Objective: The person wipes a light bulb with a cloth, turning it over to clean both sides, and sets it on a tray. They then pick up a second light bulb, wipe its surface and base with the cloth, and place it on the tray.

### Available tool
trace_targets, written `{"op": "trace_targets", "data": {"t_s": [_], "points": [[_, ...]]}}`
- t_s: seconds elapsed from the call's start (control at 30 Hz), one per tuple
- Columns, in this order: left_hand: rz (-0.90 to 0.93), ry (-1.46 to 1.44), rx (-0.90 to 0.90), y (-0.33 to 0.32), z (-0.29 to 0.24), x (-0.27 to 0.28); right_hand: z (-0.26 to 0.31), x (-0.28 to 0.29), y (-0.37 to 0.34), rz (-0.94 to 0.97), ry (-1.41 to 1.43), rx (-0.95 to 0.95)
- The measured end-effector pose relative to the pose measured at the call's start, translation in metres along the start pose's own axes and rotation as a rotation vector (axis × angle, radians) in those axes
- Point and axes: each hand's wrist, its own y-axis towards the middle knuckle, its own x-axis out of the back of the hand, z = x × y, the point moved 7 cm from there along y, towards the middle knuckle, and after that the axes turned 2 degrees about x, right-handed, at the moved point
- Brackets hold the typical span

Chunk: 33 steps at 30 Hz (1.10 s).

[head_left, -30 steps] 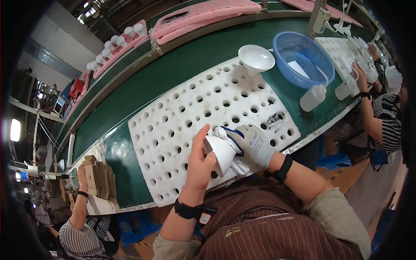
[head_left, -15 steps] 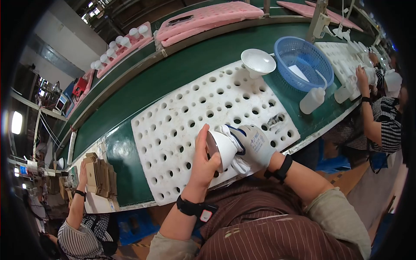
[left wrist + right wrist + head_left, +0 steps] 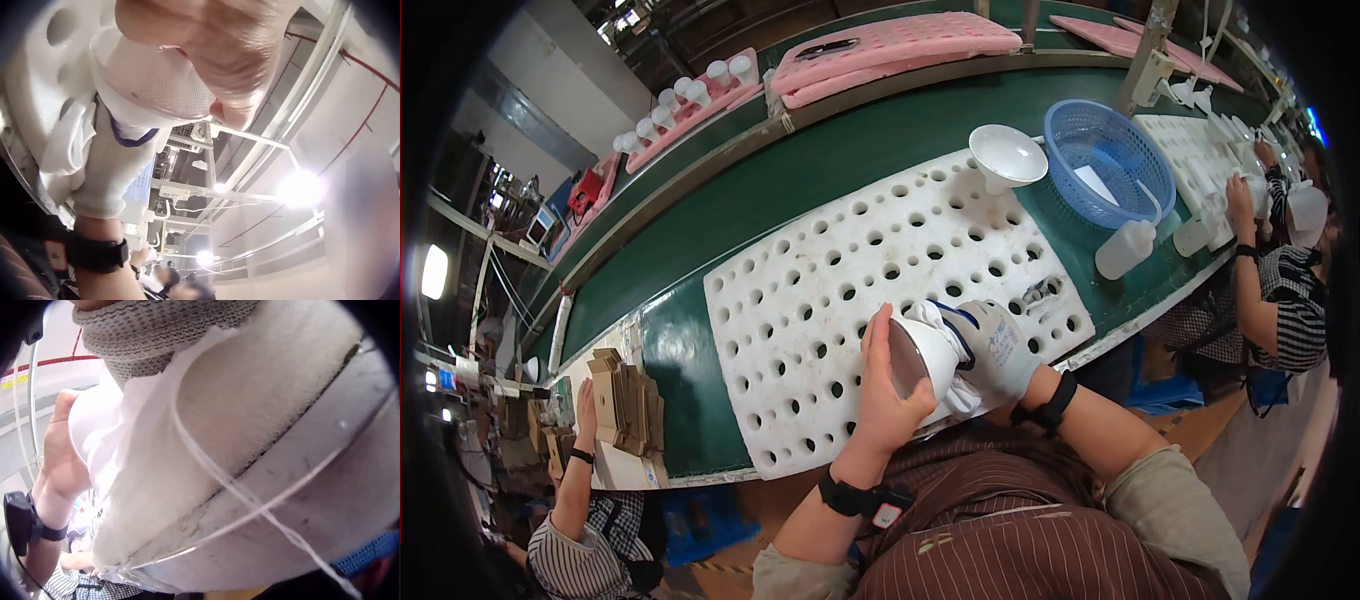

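Note:
A white cone-shaped lamp [image 3: 937, 357] is held between both hands above the front of a white foam board with holes [image 3: 800, 270]. The bare left hand [image 3: 890, 392] grips its wide rim, fingers on one side and thumb on the other. On the right hand [image 3: 998, 350] is a grey glove; it holds a white cloth [image 3: 962, 392] around the lamp's narrow end. In the left wrist view the lamp's textured lens [image 3: 156, 81] faces the left palm [image 3: 219, 50]. The gloved fingertips are hidden by cloth and lamp.
Another lamp [image 3: 1008, 156] stands at the board's far right corner, beside a blue basket [image 3: 1110, 165] and a white squeeze bottle [image 3: 1125, 250]. Cardboard pieces [image 3: 625, 400] lie at left. Pink foam [image 3: 900, 50] lies on the back shelf. Other people work at both sides.
Both hands and the lamp have shifted slightly right and down in the head view, and the lamp's wide face shows more. The grip looks the same.

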Motion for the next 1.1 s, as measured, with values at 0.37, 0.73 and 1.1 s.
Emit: {"op": "trace_targets", "data": {"t_s": [0.37,0.73,1.1], "points": [[-0.028,-0.648,0.385,0.04,0.046,0.005,-0.005,-0.005,0.0,-0.002,0.011,-0.023],[0.276,-1.098,0.498,-0.014,0.043,-0.019,-0.004,0.007,0.002,-0.144,0.177,0.066],[0.139,-1.108,0.307,-0.01,0.026,0.01,-0.045,0.033,0.001,-0.273,0.717,-0.537]]}}
